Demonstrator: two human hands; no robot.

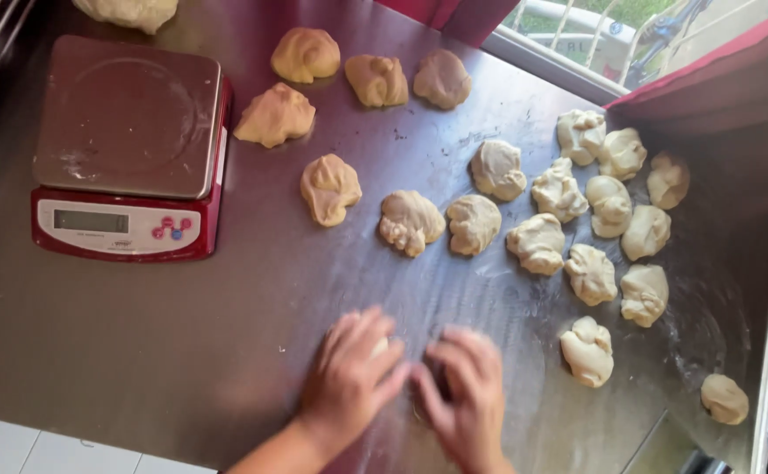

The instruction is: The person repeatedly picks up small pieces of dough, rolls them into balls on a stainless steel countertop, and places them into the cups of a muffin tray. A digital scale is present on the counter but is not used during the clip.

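Note:
Both my hands are pressed down on the steel table (182, 351) near its front edge. My left hand (349, 373) cups a small piece of pale dough (380, 346), of which only a sliver shows under the fingers. My right hand (463, 386) lies beside it, fingers curled down and blurred; whether dough sits under it is hidden. Several rough dough pieces (410, 221) lie farther back on the table.
A red kitchen scale (129, 145) with a steel platform stands at the back left. Several dough lumps cluster at the right (590, 272), one alone near the right edge (723, 398). A bigger dough mass (129, 12) lies at the top left. A window (595, 31) lies beyond.

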